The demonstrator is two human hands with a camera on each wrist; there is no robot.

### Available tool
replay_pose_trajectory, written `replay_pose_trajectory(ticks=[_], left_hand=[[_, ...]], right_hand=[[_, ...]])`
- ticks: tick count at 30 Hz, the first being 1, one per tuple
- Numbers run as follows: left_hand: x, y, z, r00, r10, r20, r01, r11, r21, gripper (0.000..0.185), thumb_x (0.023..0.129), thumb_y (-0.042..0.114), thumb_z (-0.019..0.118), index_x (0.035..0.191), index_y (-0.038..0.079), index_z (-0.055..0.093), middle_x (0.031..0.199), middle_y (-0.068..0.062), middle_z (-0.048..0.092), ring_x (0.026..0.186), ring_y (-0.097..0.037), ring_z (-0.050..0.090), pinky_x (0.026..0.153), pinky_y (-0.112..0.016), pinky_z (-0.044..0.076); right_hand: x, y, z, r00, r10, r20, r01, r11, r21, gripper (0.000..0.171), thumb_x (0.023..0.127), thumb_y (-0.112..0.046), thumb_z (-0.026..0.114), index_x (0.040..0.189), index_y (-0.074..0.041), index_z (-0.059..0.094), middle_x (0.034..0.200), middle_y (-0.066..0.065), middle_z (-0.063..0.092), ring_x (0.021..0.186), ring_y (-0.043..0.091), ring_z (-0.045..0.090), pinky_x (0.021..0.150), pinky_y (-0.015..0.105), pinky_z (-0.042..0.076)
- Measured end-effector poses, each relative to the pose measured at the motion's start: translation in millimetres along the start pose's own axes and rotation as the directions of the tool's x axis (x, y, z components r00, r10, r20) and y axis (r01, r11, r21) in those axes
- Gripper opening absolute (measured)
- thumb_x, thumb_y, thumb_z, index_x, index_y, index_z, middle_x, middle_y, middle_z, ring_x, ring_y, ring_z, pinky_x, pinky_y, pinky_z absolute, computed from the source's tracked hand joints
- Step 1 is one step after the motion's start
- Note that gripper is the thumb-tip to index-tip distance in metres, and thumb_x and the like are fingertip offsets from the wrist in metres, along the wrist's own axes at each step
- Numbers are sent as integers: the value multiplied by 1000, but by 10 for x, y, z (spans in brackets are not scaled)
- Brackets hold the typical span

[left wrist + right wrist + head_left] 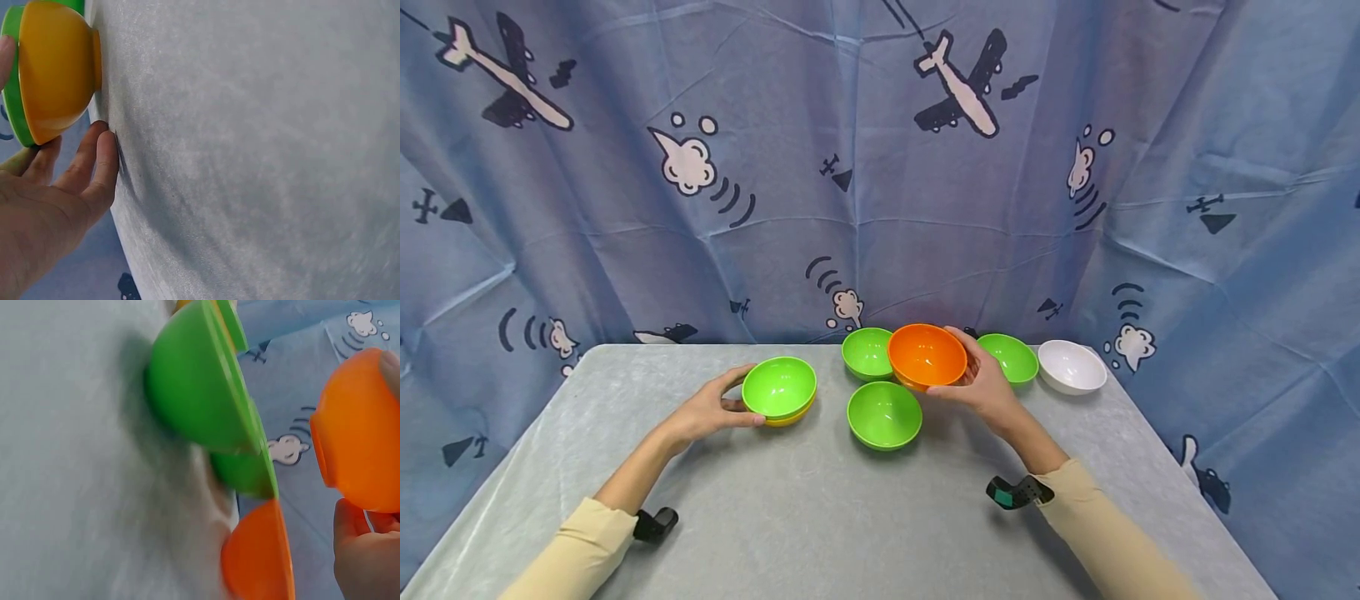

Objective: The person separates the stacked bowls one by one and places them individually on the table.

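Note:
On the left, a green bowl (778, 388) sits nested in a yellow bowl (59, 69). My left hand (718, 408) holds this pair from its left side, thumb at the near rim. Whether the yellow bowl's foot touches the table, I cannot tell. Raised above the table, an orange bowl (927, 357) is gripped on its right side by my right hand (981, 383). A second orange bowl (256, 556) rests on the table in the right wrist view, mostly hidden behind the held one in the head view. Nearby stand a front green bowl (883, 416) and a back green bowl (867, 354).
Another green bowl (1009, 360) and a white bowl (1072, 367) stand at the back right of the grey-white table (820, 525). A blue patterned curtain (775, 167) hangs behind the table's far edge.

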State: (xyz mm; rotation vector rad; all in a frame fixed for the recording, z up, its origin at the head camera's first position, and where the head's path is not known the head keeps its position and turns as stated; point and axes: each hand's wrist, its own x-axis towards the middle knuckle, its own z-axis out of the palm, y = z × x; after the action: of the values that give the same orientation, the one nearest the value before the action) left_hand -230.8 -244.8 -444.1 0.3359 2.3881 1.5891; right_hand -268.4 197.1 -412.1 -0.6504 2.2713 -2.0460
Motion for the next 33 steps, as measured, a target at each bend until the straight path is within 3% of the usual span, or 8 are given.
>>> replay_pose_trajectory(ticks=[8, 24, 33], left_hand=[[-6, -13, -9, 1000, -5, -1, 5, 1000, -7, 101, 86, 20, 85, 161, 3, 20, 163, -24, 19, 132, -51, 45, 106, -60, 39], [-15, -1, -5, 1000, -2, -9, 2, 1000, 0, 100, 86, 20, 85, 161, 3, 21, 163, -23, 20, 132, -49, 46, 106, -60, 39], [-14, 3, 13, 1000, 17, -5, -17, 1000, 15, 99, 87, 21, 84, 161, 1, 21, 162, -26, 20, 131, -51, 46, 105, -60, 40]], right_hand=[[-175, 94, -234, 998, 4, 69, -1, 999, -36, 97, 73, 9, 87, 154, 0, 34, 151, 18, 41, 136, 33, 39, 105, 24, 41], [-371, 337, -614, 989, 51, 139, -29, 987, -155, 99, 71, 1, 91, 154, -1, 37, 151, 16, 43, 133, 26, 44, 104, 21, 41], [-426, 507, -683, 980, 9, 199, 31, 980, -195, 99, 67, 3, 93, 151, 3, 40, 149, 20, 45, 129, 23, 48, 105, 20, 39]])
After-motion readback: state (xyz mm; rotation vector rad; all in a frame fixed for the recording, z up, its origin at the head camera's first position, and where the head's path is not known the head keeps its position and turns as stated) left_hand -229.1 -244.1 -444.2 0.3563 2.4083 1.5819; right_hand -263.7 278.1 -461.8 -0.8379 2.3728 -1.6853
